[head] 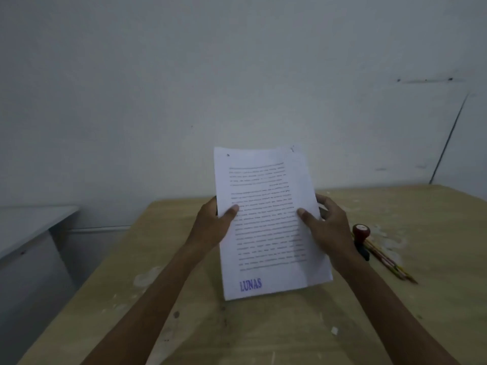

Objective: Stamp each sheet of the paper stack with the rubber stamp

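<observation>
At far left a grey cabinet (29,230) stands beside the wooden table (263,333), against a pale wall (184,75). The left hand (213,225) grips the left edge of the paper stack (266,222), thumb curled over the front of the top sheet and fingers hidden behind. The stack is held upright above the table, tilted slightly, its lower edge near the tabletop though I cannot tell whether it touches. The top sheet carries blurred lines of print and a purple LUNAS stamp mark (251,284) at its lower left corner. The right hand (326,227) holds the stack's right edge the same way, thumb on the front. Just right of that hand, the red-topped rubber stamp (361,239) lies on the table, next to what seem to be pencils (387,262).
</observation>
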